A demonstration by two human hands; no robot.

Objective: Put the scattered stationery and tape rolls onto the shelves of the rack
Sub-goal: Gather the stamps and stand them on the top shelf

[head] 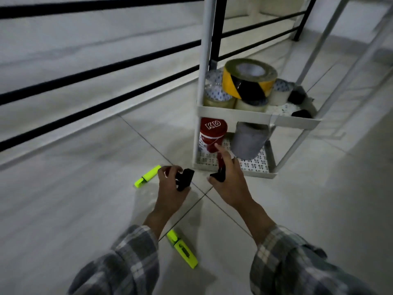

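Observation:
The white rack [257, 117] stands on the tiled floor ahead of me. Its upper visible shelf holds a yellow-and-black tape roll [248, 80] stacked on several clear tape rolls [219, 99]. On the bottom shelf are a red tape dispenser [212, 133] and a grey roll [248, 141]. My right hand [229, 179] grips the dispenser's dark handle at the shelf's front edge. My left hand [170, 184] holds a small black object [185, 179] just above the floor. Two yellow highlighters lie on the floor, one [147, 176] left of my left hand, the other [182, 249] near my left sleeve.
A black railing [102, 71] runs along the left and behind the rack. Small black items [301, 113] sit at the right of the upper shelf. White frame legs [348, 67] rise at the right. Bare floor tiles [319, 199] stretch to the right of my hands.

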